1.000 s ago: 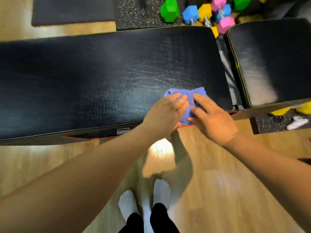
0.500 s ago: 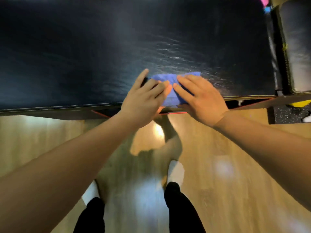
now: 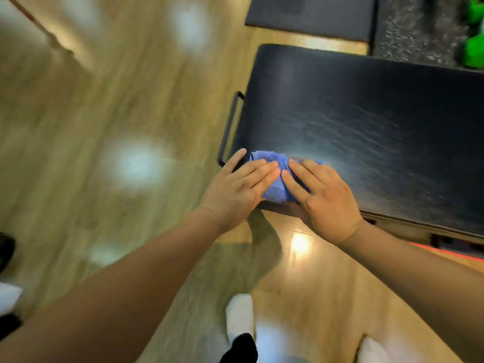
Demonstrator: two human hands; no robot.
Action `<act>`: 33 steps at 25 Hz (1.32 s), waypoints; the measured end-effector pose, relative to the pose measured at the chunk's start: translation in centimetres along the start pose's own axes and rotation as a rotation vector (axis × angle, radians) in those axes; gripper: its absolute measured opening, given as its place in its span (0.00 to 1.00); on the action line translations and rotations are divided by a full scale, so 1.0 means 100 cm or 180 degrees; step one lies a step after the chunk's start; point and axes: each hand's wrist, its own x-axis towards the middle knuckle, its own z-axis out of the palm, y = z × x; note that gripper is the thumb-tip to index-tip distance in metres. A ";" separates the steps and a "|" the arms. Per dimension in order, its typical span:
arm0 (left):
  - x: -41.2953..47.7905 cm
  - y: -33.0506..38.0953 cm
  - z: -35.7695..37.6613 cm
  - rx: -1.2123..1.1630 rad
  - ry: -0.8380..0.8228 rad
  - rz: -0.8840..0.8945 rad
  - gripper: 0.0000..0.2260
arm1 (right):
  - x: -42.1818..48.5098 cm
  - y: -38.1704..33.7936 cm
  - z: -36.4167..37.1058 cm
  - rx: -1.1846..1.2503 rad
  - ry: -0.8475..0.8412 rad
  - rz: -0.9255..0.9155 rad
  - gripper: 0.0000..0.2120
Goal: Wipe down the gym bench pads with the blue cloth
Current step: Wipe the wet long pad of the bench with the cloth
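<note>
Pressing down flat with left hand [image 3: 239,188] and right hand [image 3: 323,196], fingers straight and slightly spread, tips angled toward each other on top of the cloth [image 3: 276,176], arms reaching in from the near side. Blurred by motion throughout, with much of the cloth hidden under fingers and the pad [image 3: 366,121] cut off at the right. Blue, crumpled, lying at the pad's near left corner, just right of the handle [image 3: 230,127].

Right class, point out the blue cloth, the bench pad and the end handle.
blue cloth [image 3: 275,191]: head view, its exposed near fold.
bench pad [image 3: 366,127]: head view, bare top surface.
end handle [image 3: 230,127]: head view, its long bar.
</note>
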 end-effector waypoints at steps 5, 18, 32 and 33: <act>-0.039 -0.051 -0.011 -0.0250 -0.0388 -0.0760 0.23 | 0.054 -0.056 0.013 -0.0208 -0.0393 0.0001 0.23; 0.061 -0.059 -0.026 -0.2907 -0.1493 -0.2553 0.30 | 0.119 -0.001 -0.002 0.0397 -0.1178 0.0218 0.35; 0.228 -0.144 0.035 -0.1996 -0.0875 -0.2677 0.23 | 0.241 0.149 0.014 0.0752 -0.1199 0.0318 0.34; 0.237 -0.150 0.038 -0.1991 -0.0909 -0.2617 0.24 | 0.246 0.152 0.014 0.0807 -0.1246 0.0445 0.34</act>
